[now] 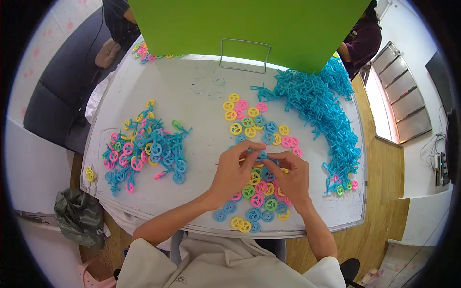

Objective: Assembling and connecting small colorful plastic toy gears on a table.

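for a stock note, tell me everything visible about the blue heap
The blue heap is a tangle of many small, slender, plastic-looking pieces. It lies loose on the white table, curving along its right side from beside the green panel toward the near corner, with coloured wheels at its edge.

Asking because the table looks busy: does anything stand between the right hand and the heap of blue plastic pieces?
Nothing visible does: between the right hand, pinching a small blue piece with the left hand, and the heap of blue pieces lies only white tabletop. A pink wheel lies close by, off that path.
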`<state>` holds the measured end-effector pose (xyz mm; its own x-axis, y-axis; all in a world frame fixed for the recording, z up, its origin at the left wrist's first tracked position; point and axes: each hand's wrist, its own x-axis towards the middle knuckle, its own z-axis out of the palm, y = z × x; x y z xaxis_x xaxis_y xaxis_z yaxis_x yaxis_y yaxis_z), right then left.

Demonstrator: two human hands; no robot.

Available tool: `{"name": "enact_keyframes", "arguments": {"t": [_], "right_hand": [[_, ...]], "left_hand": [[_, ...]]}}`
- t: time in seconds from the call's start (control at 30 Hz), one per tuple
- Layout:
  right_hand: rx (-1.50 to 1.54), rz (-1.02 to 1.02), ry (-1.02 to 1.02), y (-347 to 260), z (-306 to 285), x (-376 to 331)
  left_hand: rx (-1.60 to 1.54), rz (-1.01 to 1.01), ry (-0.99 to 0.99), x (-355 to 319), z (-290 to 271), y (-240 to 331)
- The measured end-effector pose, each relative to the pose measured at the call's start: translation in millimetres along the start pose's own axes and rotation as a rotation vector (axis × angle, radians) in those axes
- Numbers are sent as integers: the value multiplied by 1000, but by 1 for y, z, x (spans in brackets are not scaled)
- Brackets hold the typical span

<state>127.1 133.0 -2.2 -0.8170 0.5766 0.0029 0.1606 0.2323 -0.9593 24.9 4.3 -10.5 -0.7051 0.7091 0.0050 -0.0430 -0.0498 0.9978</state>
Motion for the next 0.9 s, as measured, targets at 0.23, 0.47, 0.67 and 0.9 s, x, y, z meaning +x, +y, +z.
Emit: {"name": "enact_keyframes", "arguments": {"t": [0.23, 0.47, 0.67, 0.9], "right_hand": [[318, 47, -347, -8, -10, 1], [-102, -569, -105, 14, -14, 10], [167, -260, -48, 13, -10, 9], [184, -161, -144, 18, -12, 9]], "left_hand": [[-203, -249, -90, 9, -15, 3], [431, 105, -8, 12, -17, 7], [955, 243, 114, 2, -30, 0], [1006, 230, 96, 9, -39, -13]]}}
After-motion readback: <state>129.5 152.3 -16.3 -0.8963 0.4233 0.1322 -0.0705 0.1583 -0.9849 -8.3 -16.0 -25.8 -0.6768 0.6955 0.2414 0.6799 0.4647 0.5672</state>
